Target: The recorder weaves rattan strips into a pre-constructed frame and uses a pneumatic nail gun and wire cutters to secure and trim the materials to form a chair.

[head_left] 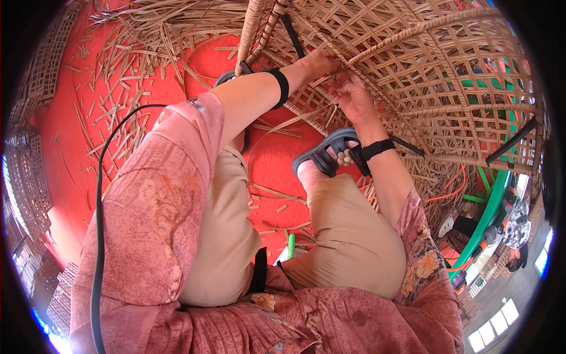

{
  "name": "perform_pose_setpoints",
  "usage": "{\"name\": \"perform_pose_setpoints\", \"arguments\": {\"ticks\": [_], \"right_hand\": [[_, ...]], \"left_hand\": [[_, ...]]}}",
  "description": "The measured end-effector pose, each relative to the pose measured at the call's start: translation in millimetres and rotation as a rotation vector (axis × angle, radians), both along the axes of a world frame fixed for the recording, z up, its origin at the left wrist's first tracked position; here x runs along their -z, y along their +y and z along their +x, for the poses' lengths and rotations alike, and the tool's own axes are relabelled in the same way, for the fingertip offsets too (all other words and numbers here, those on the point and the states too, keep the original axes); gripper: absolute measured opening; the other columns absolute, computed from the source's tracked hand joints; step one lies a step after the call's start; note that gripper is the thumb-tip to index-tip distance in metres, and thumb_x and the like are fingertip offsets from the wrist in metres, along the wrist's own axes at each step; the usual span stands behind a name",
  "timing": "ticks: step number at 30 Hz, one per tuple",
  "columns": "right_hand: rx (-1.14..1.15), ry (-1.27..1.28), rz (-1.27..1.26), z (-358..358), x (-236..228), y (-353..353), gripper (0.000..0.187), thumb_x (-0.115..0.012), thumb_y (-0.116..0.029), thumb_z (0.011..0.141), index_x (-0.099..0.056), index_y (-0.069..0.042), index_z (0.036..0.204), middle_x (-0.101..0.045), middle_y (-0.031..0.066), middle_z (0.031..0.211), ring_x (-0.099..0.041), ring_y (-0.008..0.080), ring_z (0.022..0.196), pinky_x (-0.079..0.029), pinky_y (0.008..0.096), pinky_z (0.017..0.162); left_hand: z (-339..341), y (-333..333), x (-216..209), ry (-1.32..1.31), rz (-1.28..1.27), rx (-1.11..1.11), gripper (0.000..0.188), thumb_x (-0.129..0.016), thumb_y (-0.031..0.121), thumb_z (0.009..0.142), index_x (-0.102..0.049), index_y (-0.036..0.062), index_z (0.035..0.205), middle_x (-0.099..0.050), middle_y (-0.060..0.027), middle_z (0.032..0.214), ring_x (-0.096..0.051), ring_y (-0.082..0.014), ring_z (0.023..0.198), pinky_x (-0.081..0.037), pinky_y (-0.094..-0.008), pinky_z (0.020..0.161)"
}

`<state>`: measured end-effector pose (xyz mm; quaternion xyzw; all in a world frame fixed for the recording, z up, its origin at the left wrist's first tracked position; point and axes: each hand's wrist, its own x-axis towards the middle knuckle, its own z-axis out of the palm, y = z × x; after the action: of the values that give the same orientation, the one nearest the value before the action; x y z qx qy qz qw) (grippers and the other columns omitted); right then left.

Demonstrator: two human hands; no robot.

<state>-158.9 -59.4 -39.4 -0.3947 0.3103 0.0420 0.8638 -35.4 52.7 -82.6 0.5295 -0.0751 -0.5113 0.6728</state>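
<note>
A large frame of open woven cane (pixel 448 65) with wrapped ribs stands before me at the upper right. My left hand (pixel 321 62) reaches across to its near wrapped edge, fingers closed at the cane; what they pinch is too small to make out. Just below and to the right, my right hand (pixel 352 97) is raised against the same edge, its fingers bent and partly overlapping the weave. Whether a strand lies between those fingers is hard to see. Both hands are close together, almost touching. A wrapped pole (pixel 250 35) of the frame rises left of my left hand.
Loose cane strips (pixel 159 35) and short offcuts lie over the red floor (pixel 200 65). My sandalled foot (pixel 330 154) is under the frame. A green curved rim (pixel 492 206) and an orange cord (pixel 453 186) are at the right. More woven panels (pixel 35 171) stand at the left.
</note>
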Motion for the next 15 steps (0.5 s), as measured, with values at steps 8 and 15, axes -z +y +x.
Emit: {"name": "perform_pose_setpoints", "arguments": {"ticks": [8, 15], "right_hand": [[-0.066, 0.031, 0.04, 16.9, -8.3, 21.2, 0.031, -0.047, 0.012, 0.074, -0.05, -0.001, 0.102, -0.057, 0.0067, 0.089, -0.061, 0.0208, 0.084, -0.051, 0.032, 0.073], [0.039, 0.135, -0.243, 21.3, -7.2, 29.8, 0.012, -0.064, -0.008, 0.079, -0.057, -0.005, 0.088, -0.058, 0.0016, 0.076, -0.059, 0.0118, 0.069, -0.047, 0.026, 0.058]], "left_hand": [[17.0, 29.4, -0.1, -0.99, 0.389, 0.157, 0.036, -0.063, 0.037, 0.081, -0.064, 0.0119, 0.107, -0.062, -0.0113, 0.097, -0.059, -0.0263, 0.098, -0.047, -0.0378, 0.085], [-21.2, 74.9, -31.2, -1.8, 0.341, 0.547, 0.01, -0.063, 0.023, 0.075, -0.064, 0.0199, 0.085, -0.064, -0.0008, 0.083, -0.063, -0.018, 0.091, -0.049, -0.0395, 0.075]]}}
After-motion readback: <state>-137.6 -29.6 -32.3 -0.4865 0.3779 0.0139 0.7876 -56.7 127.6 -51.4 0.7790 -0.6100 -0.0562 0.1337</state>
